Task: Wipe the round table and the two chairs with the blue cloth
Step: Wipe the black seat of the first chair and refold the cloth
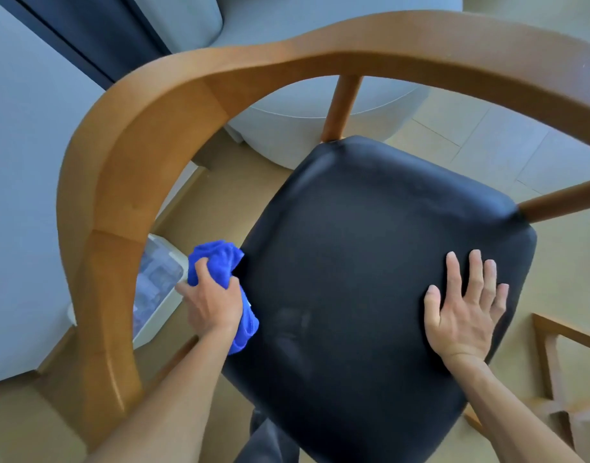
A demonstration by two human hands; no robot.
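A wooden chair with a curved brown backrest (146,135) and a black padded seat (370,255) fills the view from above. My left hand (213,302) grips the bunched blue cloth (220,262) against the seat's left edge. My right hand (464,312) lies flat on the right part of the seat, fingers spread and straight. Faint smears show on the seat's near middle. The round table is not plainly in view.
A white bin with a clear lid (156,282) stands on the floor left of the seat. A grey rounded sofa (303,128) sits behind the chair. A wooden frame (554,362) is at the lower right. A pale wall runs along the left.
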